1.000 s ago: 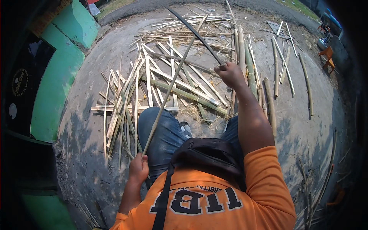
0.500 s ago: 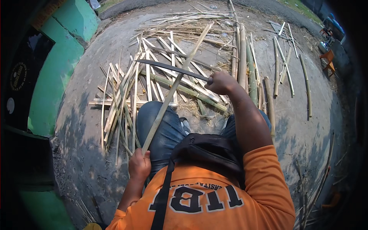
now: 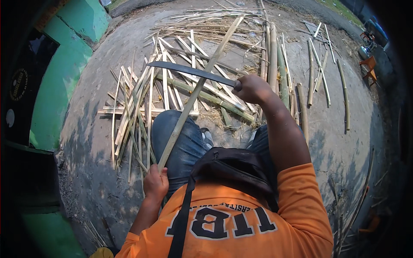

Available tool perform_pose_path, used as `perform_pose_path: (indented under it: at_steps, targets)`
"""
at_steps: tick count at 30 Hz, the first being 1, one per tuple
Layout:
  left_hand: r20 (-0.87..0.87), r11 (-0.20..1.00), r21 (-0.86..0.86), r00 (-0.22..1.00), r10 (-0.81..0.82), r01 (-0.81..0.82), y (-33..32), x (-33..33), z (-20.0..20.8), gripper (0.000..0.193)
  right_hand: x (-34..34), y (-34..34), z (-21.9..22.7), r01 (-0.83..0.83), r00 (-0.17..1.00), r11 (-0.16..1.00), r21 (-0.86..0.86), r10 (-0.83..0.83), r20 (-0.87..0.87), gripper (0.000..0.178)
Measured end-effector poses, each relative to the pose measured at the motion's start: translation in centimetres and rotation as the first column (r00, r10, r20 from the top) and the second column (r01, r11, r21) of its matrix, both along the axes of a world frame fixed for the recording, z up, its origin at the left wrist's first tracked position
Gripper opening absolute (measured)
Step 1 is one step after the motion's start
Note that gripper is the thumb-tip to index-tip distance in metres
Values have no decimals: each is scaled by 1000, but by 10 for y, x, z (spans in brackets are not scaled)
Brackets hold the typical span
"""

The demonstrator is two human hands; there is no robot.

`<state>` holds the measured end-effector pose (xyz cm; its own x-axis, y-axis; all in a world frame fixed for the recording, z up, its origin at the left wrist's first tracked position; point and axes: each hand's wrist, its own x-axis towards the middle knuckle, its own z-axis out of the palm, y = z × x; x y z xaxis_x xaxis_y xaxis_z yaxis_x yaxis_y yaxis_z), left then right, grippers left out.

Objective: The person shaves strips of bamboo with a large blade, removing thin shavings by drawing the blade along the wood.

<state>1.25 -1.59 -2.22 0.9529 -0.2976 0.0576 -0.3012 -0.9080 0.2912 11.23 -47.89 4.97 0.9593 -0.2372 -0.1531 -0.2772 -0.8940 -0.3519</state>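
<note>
Bamboo strip [image 3: 193, 98] fills the grip of the left hand [image 3: 155, 182], a machete [image 3: 183, 69] that of the right hand [image 3: 254, 88].

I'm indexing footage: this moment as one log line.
left hand: grips bamboo strip by near end | right hand: grips machete | machete crosses strip in view, contact unclear

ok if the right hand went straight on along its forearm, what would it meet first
Probably the right hand would meet the upper stretch of the bamboo strip that the left hand holds. Depth is unclear in this view, so it might pass over or under.
</note>
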Motion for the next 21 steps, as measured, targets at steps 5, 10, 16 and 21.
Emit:
perform_pose_path:
  at_steps: [5, 10, 16, 21]
  targets:
    - [16, 1000, -1, 1000, -2, 2, 4, 1, -4, 43, -1, 4, 5, -68, 997, 998, 5, 69, -33, 29]
    - [100, 999, 38, 995, -16, 12, 1, 1, 3, 42, 6, 0, -18, 11, 997, 999, -42, -14, -78, 33]
    - [72, 1000, -5, 997, -16, 17, 6, -5, -6, 42, -5, 10, 7, -93, 995, 994, 51, 94, -20, 32]
    - [100, 1000, 4, 994, -30, 30, 6, -4, -4, 44, -10, 7, 1, -73, 997, 997, -9, 72, -40, 30]
